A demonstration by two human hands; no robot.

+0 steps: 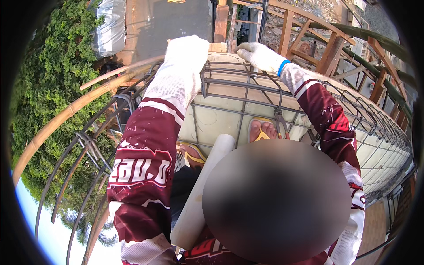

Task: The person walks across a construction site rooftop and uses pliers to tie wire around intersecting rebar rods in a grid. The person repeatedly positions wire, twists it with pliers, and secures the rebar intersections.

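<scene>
My left hand (189, 46), in a white knit glove, is at the far edge of the formwork, over a short wooden piece (217, 47). Its fingers are hidden behind the back of the glove. My right hand (260, 56), in a white glove with a blue cuff, lies at the same edge farther right. Its thumb and a finger point left, slightly apart, and nothing shows between them. Beneath both hands runs a cage of tied steel rebar (240, 81). A pair of pincers (281, 123) hangs on a bar near my sandalled foot (263, 130).
A pale round pipe (203, 190) slants up between my legs; a blurred oval covers the lower middle. Bamboo poles (57, 121) and bent rebar ends (90, 143) stand at left before trees. Timber framing (331, 55) rises at right. Ground lies far below, beyond the edge.
</scene>
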